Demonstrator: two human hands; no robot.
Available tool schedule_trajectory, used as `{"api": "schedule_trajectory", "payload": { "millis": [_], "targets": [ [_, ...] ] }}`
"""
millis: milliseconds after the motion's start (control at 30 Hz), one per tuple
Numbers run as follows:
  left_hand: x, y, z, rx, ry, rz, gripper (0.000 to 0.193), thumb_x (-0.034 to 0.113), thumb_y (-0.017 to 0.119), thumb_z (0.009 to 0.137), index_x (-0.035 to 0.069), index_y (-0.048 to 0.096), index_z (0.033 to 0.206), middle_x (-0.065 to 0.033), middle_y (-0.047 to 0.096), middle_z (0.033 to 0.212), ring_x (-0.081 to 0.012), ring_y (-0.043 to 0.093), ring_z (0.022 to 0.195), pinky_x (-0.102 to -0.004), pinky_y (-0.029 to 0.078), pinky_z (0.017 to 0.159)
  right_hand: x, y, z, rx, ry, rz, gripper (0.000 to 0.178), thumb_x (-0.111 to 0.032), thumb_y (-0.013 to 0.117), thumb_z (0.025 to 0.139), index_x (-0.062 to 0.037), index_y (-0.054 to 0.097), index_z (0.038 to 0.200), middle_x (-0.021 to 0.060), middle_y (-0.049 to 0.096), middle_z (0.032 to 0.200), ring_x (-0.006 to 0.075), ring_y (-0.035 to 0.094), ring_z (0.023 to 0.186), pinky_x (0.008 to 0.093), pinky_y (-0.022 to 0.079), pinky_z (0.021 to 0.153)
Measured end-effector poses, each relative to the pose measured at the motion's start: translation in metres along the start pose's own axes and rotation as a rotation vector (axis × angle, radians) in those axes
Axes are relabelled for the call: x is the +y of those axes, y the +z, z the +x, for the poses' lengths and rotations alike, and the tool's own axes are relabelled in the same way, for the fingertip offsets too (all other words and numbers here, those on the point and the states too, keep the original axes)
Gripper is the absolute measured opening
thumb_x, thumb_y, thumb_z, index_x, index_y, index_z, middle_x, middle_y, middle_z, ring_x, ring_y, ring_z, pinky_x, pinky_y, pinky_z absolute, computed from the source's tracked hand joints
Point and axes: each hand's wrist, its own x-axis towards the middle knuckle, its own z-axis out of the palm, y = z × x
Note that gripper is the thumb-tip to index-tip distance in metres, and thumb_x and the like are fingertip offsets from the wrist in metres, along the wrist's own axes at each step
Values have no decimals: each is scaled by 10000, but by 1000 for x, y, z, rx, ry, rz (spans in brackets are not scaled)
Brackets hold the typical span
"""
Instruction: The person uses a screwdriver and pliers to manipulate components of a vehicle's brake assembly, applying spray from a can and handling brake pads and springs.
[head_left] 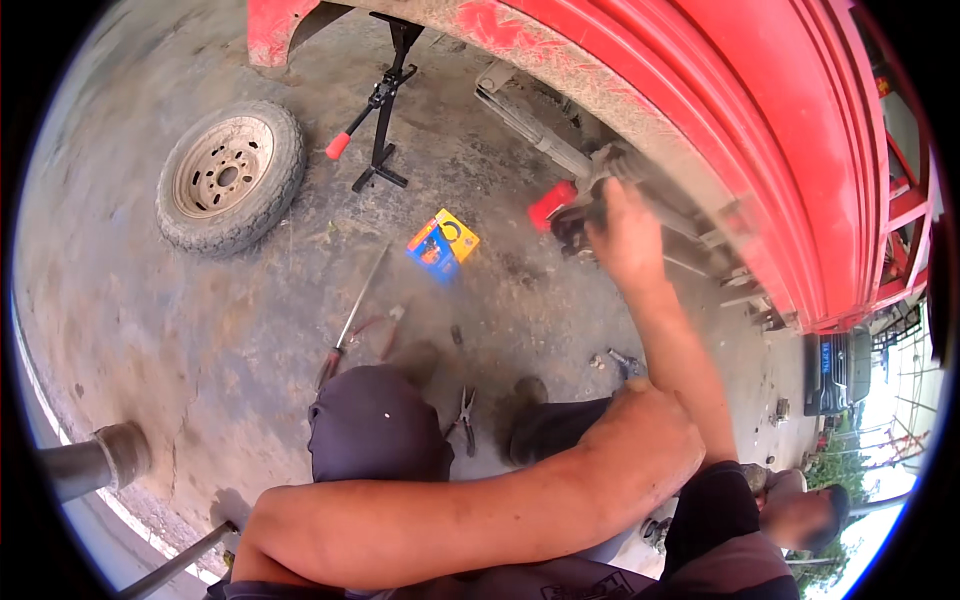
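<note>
My right hand is raised by the hub and axle parts under the red vehicle body. Motion blurs it; its fingers curl around something dark that I cannot make out. A red object is just left of this hand. My left forearm crosses low in front of me from left to right. Its far end lies by my right forearm, and the left fingers are hidden. Just beyond that end shows a small metal tool, with small pale pieces beside it.
A wheel with tyre lies at left. Near it stands a black jack stand with a red handle. A yellow-blue package, long screwdriver and pliers lie on the concrete. A post stands left; another person is at right.
</note>
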Motion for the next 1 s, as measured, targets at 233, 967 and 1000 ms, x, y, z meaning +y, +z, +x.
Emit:
{"api": "schedule_trajectory", "payload": {
  "millis": [233, 967, 1000],
  "targets": [
    [-13, -15, -13, 123, 24, -18, 97, 154, 688, 750, 101, 769, 755, -73, 722, 748, -225, 718, 766, -373, 525, 652, -8, 4, 5, -30, -5, 12, 353, -94, 748, 808, -59, 563, 1107, 196, 631, 1036, 432, 664, 947, 519, 548, 805],
    [-13, 0, -7, 27, -2, 10, 133, 111, 607, 846, 29, 710, 831, -121, 683, 822, -248, 693, 807, -387, 517, 673, 5, 21, -7, -85, -71, 69, 342, -69, 722, 816, -52, 551, 1112, 214, 638, 1067, 437, 663, 1000, 520, 543, 853],
    [-19, -2, -10, 48, 27, -23, 133, 111, 593, 855, 27, 691, 824, -126, 672, 819, -255, 685, 801, -391, 514, 674, -3, 11, -4, -118, -66, 74, 332, -60, 721, 812, -52, 559, 1102, 210, 640, 1055, 437, 664, 988, 524, 544, 843]
  ]
}}
